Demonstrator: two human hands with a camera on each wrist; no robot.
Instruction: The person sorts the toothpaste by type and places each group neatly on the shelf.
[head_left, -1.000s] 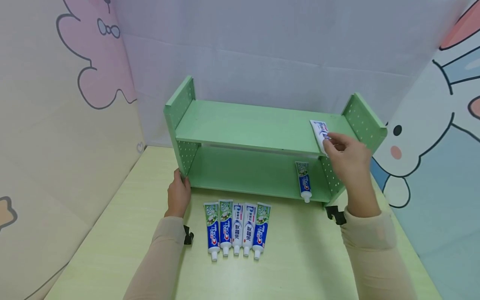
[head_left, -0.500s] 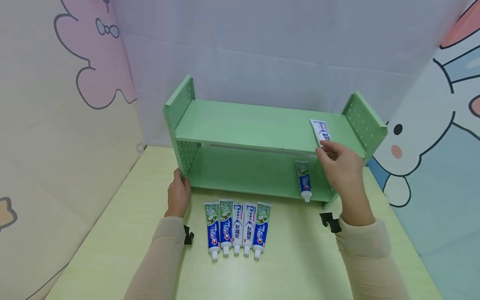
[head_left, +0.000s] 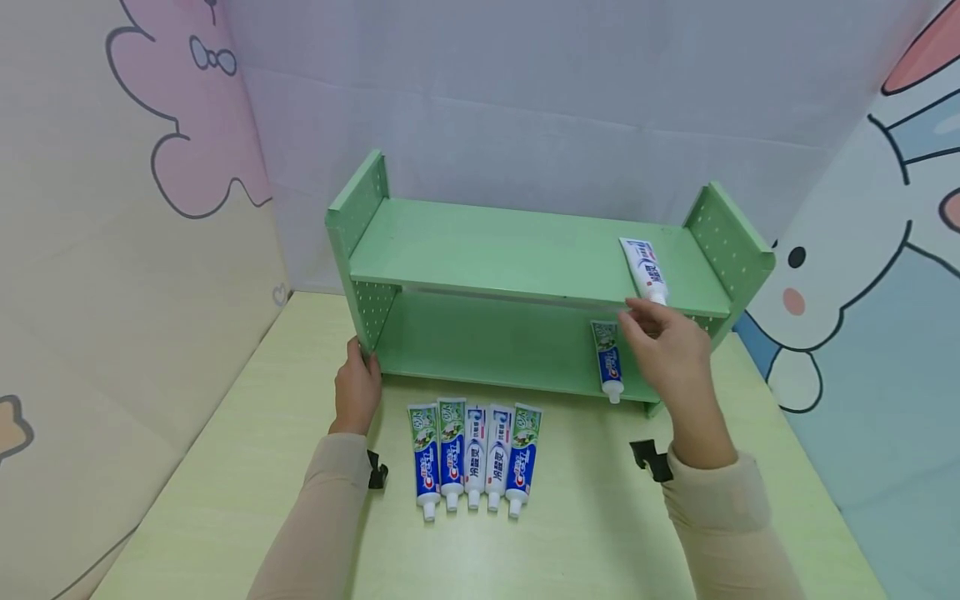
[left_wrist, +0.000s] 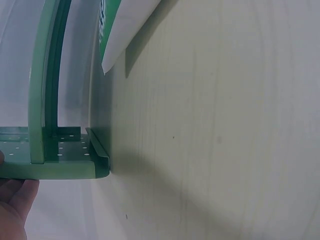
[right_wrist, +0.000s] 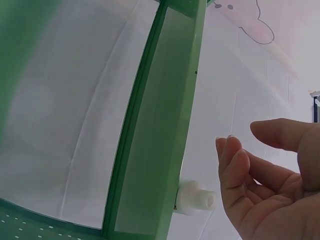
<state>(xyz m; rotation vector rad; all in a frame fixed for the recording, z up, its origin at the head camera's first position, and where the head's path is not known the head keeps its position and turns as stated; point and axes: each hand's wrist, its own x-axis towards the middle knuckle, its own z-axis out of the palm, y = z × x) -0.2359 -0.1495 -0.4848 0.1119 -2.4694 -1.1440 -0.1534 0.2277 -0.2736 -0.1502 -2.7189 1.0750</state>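
Observation:
My left hand (head_left: 357, 390) grips the lower front of the green shelf's left side panel (left_wrist: 65, 171), thumb and fingers on either side of the edge. My right hand (head_left: 670, 346) holds nothing; in the right wrist view its thumb stands apart from the loosely bent fingertips (right_wrist: 235, 162). Just beyond it, a white toothpaste tube (head_left: 642, 267) lies on the upper board (head_left: 495, 246), its cap (right_wrist: 202, 199) jutting past the front edge. On the lower board (head_left: 480, 342), a green and blue Crest tube (head_left: 608, 358) lies near the right side, cap forward.
Several toothpaste tubes lie in a row on the table (head_left: 585, 533) before the shelf: Crest ones (head_left: 425, 454) and two white ones (head_left: 475, 454). A perforated right side panel (head_left: 727, 250) rises at the upper board's end. A pale cloth wall (head_left: 525, 108) stands behind.
My right hand has let go of the white toothpaste tube and drawn back down and toward me, leaving it on the upper board. My left hand has stayed on the side panel.

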